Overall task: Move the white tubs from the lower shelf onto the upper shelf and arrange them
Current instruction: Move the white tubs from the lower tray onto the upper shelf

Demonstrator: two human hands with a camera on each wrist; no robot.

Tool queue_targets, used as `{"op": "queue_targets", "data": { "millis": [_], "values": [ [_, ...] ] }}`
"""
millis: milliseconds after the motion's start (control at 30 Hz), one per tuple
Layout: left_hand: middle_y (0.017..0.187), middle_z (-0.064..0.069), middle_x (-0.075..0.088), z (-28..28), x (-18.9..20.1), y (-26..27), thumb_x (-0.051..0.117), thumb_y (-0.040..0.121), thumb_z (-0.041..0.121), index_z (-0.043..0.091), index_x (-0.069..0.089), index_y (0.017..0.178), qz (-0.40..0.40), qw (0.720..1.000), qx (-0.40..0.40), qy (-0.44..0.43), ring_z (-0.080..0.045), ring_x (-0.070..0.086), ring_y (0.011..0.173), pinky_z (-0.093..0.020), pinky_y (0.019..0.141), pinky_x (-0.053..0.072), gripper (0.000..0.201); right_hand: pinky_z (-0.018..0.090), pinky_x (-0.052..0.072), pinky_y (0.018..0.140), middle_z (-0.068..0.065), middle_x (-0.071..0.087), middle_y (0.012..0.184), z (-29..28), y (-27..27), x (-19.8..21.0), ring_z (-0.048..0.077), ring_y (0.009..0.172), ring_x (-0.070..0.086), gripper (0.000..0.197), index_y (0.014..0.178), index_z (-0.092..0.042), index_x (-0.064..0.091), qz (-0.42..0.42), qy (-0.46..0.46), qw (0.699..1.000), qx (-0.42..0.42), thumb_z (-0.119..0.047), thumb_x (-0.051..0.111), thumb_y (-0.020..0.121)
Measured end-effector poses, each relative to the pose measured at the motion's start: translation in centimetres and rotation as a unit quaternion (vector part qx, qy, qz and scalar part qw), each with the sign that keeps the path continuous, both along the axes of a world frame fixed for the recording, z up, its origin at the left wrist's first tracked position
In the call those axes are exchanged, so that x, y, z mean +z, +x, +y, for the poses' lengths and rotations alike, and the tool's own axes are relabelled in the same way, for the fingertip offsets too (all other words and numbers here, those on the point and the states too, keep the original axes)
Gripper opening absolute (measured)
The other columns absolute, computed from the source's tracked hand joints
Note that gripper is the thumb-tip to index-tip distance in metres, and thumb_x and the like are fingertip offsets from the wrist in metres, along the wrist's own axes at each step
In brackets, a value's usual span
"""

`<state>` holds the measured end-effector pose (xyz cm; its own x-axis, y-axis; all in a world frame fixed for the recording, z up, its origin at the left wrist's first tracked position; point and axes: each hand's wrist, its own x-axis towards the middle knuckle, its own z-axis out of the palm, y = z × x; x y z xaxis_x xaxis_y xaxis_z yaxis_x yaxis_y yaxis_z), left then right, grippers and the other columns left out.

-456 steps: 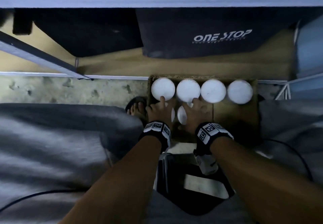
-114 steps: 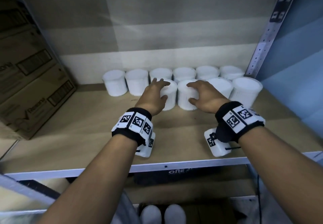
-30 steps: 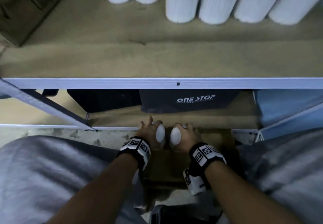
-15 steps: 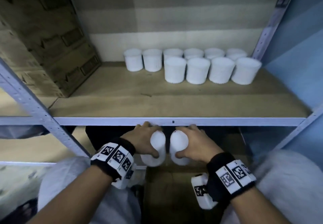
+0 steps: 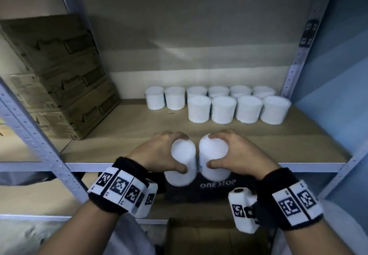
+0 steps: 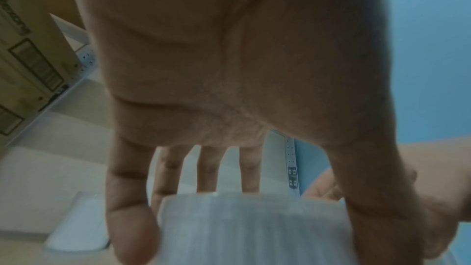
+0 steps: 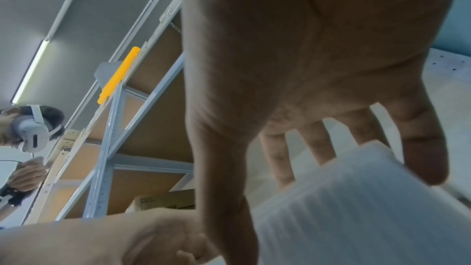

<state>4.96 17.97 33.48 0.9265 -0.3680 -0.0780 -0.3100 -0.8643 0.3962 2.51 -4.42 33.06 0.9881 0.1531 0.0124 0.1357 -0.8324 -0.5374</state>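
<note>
My left hand grips a ribbed white tub from above, thumb on its near side. In my right hand a second white tub is gripped the same way. Both tubs hang side by side, nearly touching, at the front edge of the upper shelf. Farther in stand several white tubs in two rows: a back row and a shorter front row towards the right. The left wrist view has fingers curled over the left tub; the right tub shows likewise in the right wrist view.
Stacked cardboard boxes fill the shelf's left side. Grey metal uprights frame it, with a blue wall at right. Below are a dark "ONE STOP" bag and an open carton. Another person wearing a headset stands off to the side.
Both hands have risen with their tubs from below the shelf rail to the front edge of the upper shelf. The rows on the shelf are unchanged.
</note>
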Motion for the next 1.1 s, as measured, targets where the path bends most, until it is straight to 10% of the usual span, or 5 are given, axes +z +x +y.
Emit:
{"op": "queue_targets", "data": {
  "millis": [267, 600, 833, 1100],
  "values": [
    [0.135, 0.012, 0.048, -0.2, -0.9, 3.8, 0.08, 0.058, 0.042, 0.036, 0.051, 0.127, -0.02, 0.998, 0.049, -0.027, -0.015, 0.047, 0.121, -0.031, 0.094, 0.044, 0.075, 0.038, 0.041, 0.106, -0.001, 0.049, 0.133, 0.4, 3.6, -1.2, 0.024, 0.126, 0.047, 0.072, 0.128, -0.032, 0.055, -0.012, -0.007, 0.999, -0.038, -0.047, 0.078, 0.062],
    [0.151, 0.011, 0.027, -0.2, -1.6, 4.2, 0.074, 0.066, 0.049, 0.042, 0.036, 0.138, -0.021, 1.0, 0.017, 0.004, -0.023, 0.029, 0.133, -0.044, 0.11, 0.031, 0.081, 0.04, 0.023, 0.116, -0.004, 0.017, 0.159, 0.4, 4.0, -1.4, 0.027, 0.143, 0.017, 0.076, 0.14, -0.037, 0.041, 0.006, -0.038, 0.999, -0.031, -0.057, 0.07, 0.072],
    [0.124, 0.012, 0.053, 0.0, -0.7, 2.2, 0.065, 0.08, 0.038, 0.032, 0.059, 0.115, -0.09, 0.995, 0.037, -0.036, -0.014, 0.043, 0.118, -0.036, 0.105, 0.037, 0.036, 0.028, 0.034, 0.103, -0.002, 0.055, 0.125, 0.0, 2.9, 0.1, 0.02, 0.127, 0.039, 0.041, 0.12, -0.024, 0.062, -0.029, -0.066, 0.997, -0.019, -0.038, 0.067, 0.082],
    [0.123, 0.005, 0.058, 0.2, -0.8, 2.8, 0.062, 0.084, 0.029, 0.026, 0.064, 0.11, -0.083, 0.992, 0.077, -0.048, -0.012, 0.054, 0.114, -0.019, 0.085, 0.038, 0.026, 0.028, 0.038, 0.102, 0.001, 0.058, 0.125, 2.1, 4.8, -0.1, 0.022, 0.124, 0.046, 0.033, 0.118, -0.021, 0.065, -0.046, -0.1, 0.994, 0.002, -0.029, 0.067, 0.086]
  ]
}}
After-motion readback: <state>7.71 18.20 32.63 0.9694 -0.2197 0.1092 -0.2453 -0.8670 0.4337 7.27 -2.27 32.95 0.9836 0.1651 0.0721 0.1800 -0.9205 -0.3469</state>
